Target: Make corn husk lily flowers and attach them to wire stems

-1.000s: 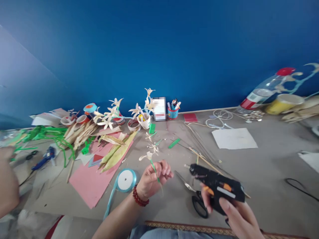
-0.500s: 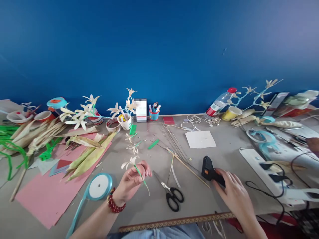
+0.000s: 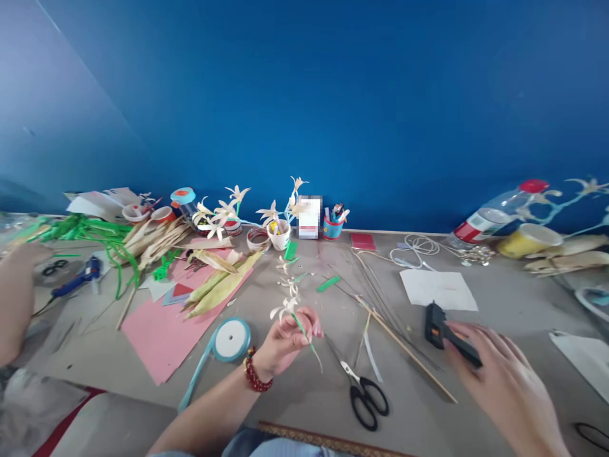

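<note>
My left hand (image 3: 292,336), wearing a red bead bracelet, pinches the green-wrapped stem of a white artificial flower (image 3: 285,308) between thumb and fingers. Its thin stem end hangs down to the right. My right hand (image 3: 507,368) is closed round the handle of a black glue gun (image 3: 436,327), whose nozzle points away from me, close to a white sheet (image 3: 440,287). Between my hands lie black-handled scissors (image 3: 364,393), slightly spread. Beyond my left hand, several loose small white flowers (image 3: 288,285) lie in a row on the grey table.
A blue ribbon spool (image 3: 231,339), pink paper (image 3: 176,336) and dried husks (image 3: 223,285) lie leftward. A thin stick (image 3: 413,355) and wires stretch towards my right hand. Cups, a bottle (image 3: 490,219) and a pen holder (image 3: 333,227) line the wall. Another person's arm (image 3: 16,292) reaches in at far left.
The view has turned left, so things appear farther right and another person's arm now shows. Both hands keep their hold on the flower and the glue gun.
</note>
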`<state>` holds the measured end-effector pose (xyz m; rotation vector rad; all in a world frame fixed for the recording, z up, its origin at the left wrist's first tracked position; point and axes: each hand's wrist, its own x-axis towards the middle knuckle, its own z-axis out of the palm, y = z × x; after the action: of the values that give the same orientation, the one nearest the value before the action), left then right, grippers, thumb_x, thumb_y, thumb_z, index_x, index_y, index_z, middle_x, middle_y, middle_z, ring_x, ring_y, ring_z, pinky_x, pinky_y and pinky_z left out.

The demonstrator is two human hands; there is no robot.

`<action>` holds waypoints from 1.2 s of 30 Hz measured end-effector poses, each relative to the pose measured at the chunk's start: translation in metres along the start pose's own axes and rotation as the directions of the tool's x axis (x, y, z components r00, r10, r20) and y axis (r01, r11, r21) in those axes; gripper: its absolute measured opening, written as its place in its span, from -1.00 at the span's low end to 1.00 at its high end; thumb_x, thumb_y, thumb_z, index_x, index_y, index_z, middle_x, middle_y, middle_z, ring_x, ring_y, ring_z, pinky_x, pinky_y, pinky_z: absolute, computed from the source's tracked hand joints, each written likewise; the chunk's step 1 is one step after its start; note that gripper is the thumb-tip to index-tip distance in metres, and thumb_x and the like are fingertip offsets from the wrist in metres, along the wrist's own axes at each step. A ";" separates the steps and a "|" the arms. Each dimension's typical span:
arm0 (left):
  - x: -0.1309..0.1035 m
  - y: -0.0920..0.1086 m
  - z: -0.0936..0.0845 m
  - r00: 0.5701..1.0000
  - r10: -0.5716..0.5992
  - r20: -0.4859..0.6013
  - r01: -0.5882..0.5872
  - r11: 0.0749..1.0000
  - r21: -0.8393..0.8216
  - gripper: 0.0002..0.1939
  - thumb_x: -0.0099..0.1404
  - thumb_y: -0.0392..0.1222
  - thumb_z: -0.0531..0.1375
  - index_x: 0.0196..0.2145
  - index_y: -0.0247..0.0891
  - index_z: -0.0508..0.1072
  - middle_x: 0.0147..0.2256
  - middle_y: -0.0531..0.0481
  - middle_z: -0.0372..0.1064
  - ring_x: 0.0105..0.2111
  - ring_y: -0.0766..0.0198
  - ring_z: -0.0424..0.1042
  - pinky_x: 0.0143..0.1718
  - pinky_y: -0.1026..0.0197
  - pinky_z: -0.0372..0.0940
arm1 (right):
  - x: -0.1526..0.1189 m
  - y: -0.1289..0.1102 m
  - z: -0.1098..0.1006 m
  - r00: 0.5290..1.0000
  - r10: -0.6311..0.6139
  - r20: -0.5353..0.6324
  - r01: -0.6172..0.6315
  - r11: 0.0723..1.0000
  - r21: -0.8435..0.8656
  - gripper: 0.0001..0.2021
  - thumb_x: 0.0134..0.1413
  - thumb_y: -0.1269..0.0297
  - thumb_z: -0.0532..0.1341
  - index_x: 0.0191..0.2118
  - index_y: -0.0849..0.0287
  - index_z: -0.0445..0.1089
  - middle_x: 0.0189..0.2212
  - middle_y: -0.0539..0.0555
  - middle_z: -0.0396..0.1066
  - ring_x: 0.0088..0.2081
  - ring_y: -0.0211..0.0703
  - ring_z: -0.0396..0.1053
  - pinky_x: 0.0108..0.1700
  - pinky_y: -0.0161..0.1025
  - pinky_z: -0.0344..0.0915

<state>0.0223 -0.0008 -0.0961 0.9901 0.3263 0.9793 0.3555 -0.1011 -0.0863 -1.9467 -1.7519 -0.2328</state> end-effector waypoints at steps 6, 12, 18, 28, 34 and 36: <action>-0.003 0.002 0.000 0.998 0.066 0.021 -0.068 0.992 0.111 -0.71 0.13 0.00 0.33 -0.54 -0.25 0.41 -0.42 -0.01 0.21 -0.31 0.20 0.24 -0.10 -0.01 0.17 | -0.003 -0.144 0.002 0.871 -0.044 0.489 -0.398 0.521 0.755 -0.74 0.23 0.09 0.11 -0.30 0.15 0.41 -0.41 0.09 0.45 -0.41 -0.14 0.41 -0.40 -0.30 0.32; -0.006 0.007 -0.002 0.995 0.073 0.071 -0.084 0.984 0.159 -0.73 0.15 0.00 0.32 -0.53 -0.22 0.44 -0.37 -0.03 0.22 -0.22 0.16 0.23 0.06 -0.12 0.08 | 0.010 -0.188 0.019 0.760 -0.172 0.626 -0.632 0.027 0.774 -0.68 0.11 0.00 0.24 -0.37 0.21 0.40 -0.47 0.03 0.38 -0.42 -0.25 0.33 -0.34 -0.32 0.29; -0.006 0.013 0.000 0.991 0.030 0.134 -0.051 0.987 0.150 -0.70 0.15 -0.01 0.32 -0.57 -0.24 0.40 -0.38 -0.03 0.22 -0.25 0.17 0.25 0.04 -0.11 0.09 | 0.015 -0.193 0.019 0.649 -0.264 0.714 -0.756 -0.120 0.643 -0.67 0.02 0.03 0.33 -0.44 0.23 0.37 -0.54 -0.01 0.39 -0.52 -0.32 0.27 -0.39 -0.33 0.24; -0.005 0.010 0.000 0.987 0.025 0.157 -0.039 0.996 0.086 -0.63 0.11 0.01 0.35 -0.61 -0.28 0.35 -0.41 -0.01 0.19 -0.27 0.20 0.26 -0.02 -0.06 0.17 | 0.011 -0.197 0.030 0.624 -0.343 0.702 -0.782 -0.287 0.554 -0.75 -0.02 0.17 0.38 -0.41 0.30 0.46 -0.56 0.04 0.42 -0.56 -0.34 0.29 -0.48 -0.38 0.27; -0.006 0.006 -0.003 0.986 0.035 0.163 -0.045 0.998 0.054 -0.66 0.12 -0.04 0.36 -0.58 -0.29 0.36 -0.37 -0.01 0.22 -0.28 0.24 0.29 -0.05 -0.01 0.18 | 0.006 -0.200 0.039 0.615 -0.306 0.726 -0.781 -0.363 0.509 -0.81 -0.06 0.26 0.39 -0.45 0.26 0.43 -0.60 0.00 0.41 -0.60 -0.36 0.26 -0.53 -0.40 0.25; -0.006 0.005 -0.004 0.987 0.028 0.159 -0.036 0.998 0.053 -0.68 0.12 -0.05 0.35 -0.57 -0.29 0.36 -0.36 -0.02 0.24 -0.27 0.22 0.29 -0.05 -0.02 0.18 | 0.006 -0.201 0.039 0.620 -0.298 0.726 -0.776 -0.370 0.511 -0.81 -0.07 0.27 0.39 -0.46 0.26 0.42 -0.60 0.00 0.42 -0.61 -0.37 0.26 -0.53 -0.40 0.25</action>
<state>0.0136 -0.0028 -0.0953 1.1194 0.2066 0.9185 0.1540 -0.0693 -0.0667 -0.7897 -0.6053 1.9080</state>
